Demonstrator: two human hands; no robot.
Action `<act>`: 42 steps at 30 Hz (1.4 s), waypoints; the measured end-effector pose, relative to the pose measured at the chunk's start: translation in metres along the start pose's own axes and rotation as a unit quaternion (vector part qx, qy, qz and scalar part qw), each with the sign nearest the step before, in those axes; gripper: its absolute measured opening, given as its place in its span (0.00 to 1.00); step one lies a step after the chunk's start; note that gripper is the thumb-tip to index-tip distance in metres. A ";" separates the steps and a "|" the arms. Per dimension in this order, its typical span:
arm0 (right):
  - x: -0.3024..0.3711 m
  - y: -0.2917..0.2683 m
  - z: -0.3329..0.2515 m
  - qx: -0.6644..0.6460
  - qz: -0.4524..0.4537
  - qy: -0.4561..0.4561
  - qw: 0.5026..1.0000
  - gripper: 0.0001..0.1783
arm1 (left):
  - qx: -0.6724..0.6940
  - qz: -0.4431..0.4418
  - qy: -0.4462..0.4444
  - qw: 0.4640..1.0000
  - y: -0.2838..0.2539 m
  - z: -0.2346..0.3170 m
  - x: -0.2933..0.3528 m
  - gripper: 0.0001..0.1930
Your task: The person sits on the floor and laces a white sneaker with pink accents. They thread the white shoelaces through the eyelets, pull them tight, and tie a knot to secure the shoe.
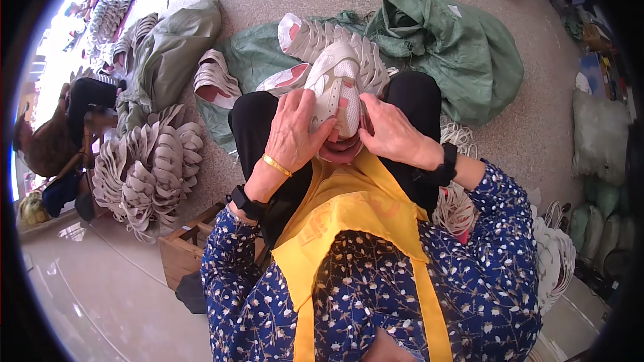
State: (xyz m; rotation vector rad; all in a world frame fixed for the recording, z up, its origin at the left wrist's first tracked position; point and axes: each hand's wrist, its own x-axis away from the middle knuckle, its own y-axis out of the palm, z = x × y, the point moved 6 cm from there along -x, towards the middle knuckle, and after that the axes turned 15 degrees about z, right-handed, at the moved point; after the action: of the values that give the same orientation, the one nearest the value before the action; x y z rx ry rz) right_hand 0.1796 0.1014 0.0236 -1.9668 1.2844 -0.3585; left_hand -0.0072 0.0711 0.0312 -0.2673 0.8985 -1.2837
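Note:
Between my knees is a white and beige shoe upper (326, 99) with a mesh toe and pink patches, its toe pointing away from me. My left hand (290, 129) grips its left side, the thumb pressed near the collar. On the opposite edge, my right hand (397, 133) pinches the side, with some fingertips hidden. Just beyond lies a row of nested shoe uppers (362, 55) on a green woven sack (251, 53). A single upper with a pink lining (285, 79) rests left of the one I hold.
A small stack of uppers (216, 79) sits farther left. Bundled pale uppers (151, 164) are heaped on the floor near a wooden stool (180, 251). Another bulging green sack (463, 53) lies at the far right. Bundles of laces or strips (456, 208) lie beside my right leg.

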 end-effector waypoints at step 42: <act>-0.010 -0.020 -0.053 0.077 0.105 -0.199 0.971 0.10 | -0.042 0.068 -0.036 0.996 -0.002 0.006 0.029 0.06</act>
State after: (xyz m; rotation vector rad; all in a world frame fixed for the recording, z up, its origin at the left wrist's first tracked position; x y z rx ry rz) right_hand 0.1571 0.0918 0.0760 -1.6485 1.1490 0.0431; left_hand -0.0039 0.0429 0.0237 -0.3117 0.8953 -1.1050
